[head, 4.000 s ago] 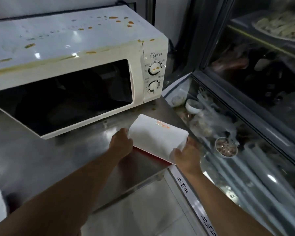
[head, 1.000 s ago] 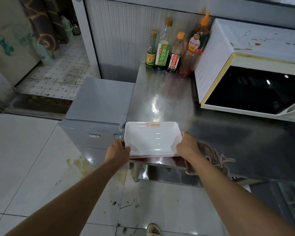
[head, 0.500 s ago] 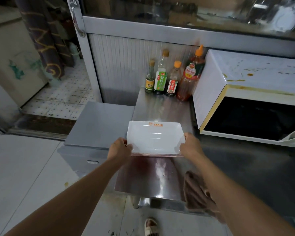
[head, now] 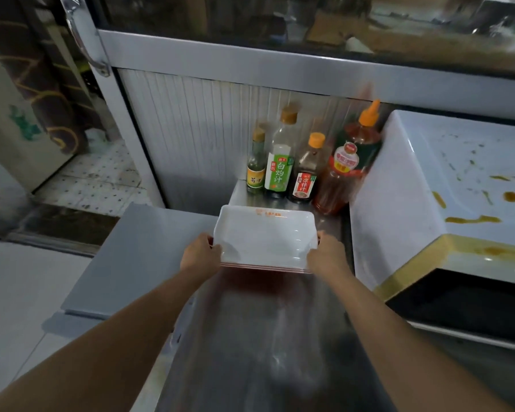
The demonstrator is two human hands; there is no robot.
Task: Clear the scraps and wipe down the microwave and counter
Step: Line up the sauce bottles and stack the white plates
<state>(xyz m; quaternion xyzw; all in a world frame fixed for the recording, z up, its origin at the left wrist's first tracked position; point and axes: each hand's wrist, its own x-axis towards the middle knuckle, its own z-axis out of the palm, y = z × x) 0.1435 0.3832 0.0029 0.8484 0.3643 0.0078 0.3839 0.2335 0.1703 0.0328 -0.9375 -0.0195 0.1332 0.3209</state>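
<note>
- Over the steel table [head: 250,337], in the head view, you hold a stack of white rectangular trays [head: 265,236] with both hands, one at each short end.
- Your left hand [head: 199,253] grips the left end of the stack, its fingers [head: 213,248] curled round the rim.
- Your right hand [head: 327,254] grips the right end the same way, its fingers curled over the edge.
- The stack sits level near the back of the table; you cannot tell whether its underside touches the surface. Thin reddish edges show beneath the top tray, and orange print marks its far rim.
- Just beyond the trays, four sauce bottles stand upright in a row against the ribbed wall panel: a small green-labelled bottle [head: 256,165], a taller one with a green and white label [head: 280,159], a dark one with an orange cap [head: 305,173], and a big red squeeze bottle [head: 348,165] with an orange nozzle.
- The microwave [head: 399,197] stands on the table just to the right of the trays, its white top streaked and spotted with brown-orange sauce stains [head: 473,219], with more along the yellowed front edge above the dark door.
- To the left of the table, a grey lidded cabinet [head: 137,257] sits lower, touching or just beside it.
</note>
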